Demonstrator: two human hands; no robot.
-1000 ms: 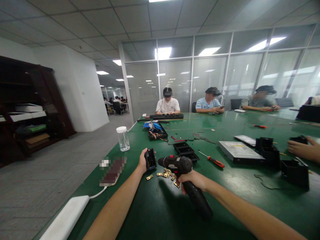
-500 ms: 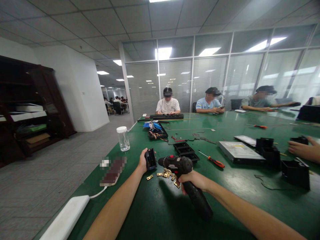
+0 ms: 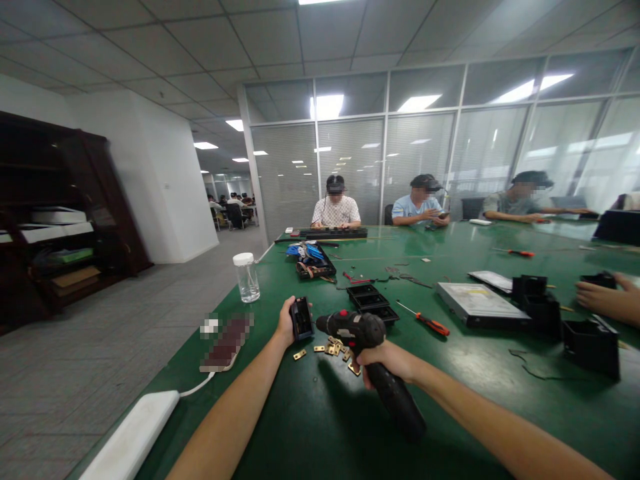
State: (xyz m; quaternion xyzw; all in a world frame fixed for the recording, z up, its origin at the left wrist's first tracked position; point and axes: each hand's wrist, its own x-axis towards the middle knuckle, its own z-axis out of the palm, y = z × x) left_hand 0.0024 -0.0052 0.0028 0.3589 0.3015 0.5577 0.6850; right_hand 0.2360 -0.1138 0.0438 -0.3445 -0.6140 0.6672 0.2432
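In the head view, the left hand (image 3: 286, 323) gripped a small black part (image 3: 301, 318) upright near the table's (image 3: 310, 427) left edge, fingers wrapped behind it. The right hand (image 3: 387, 360) closed around the handle of a cordless driver (image 3: 367, 353), its nose just beside the part. Loose brass pieces (image 3: 334, 348) lay beneath. If the bit slipped off, it would likely hit the holding fingers or scatter the brass.
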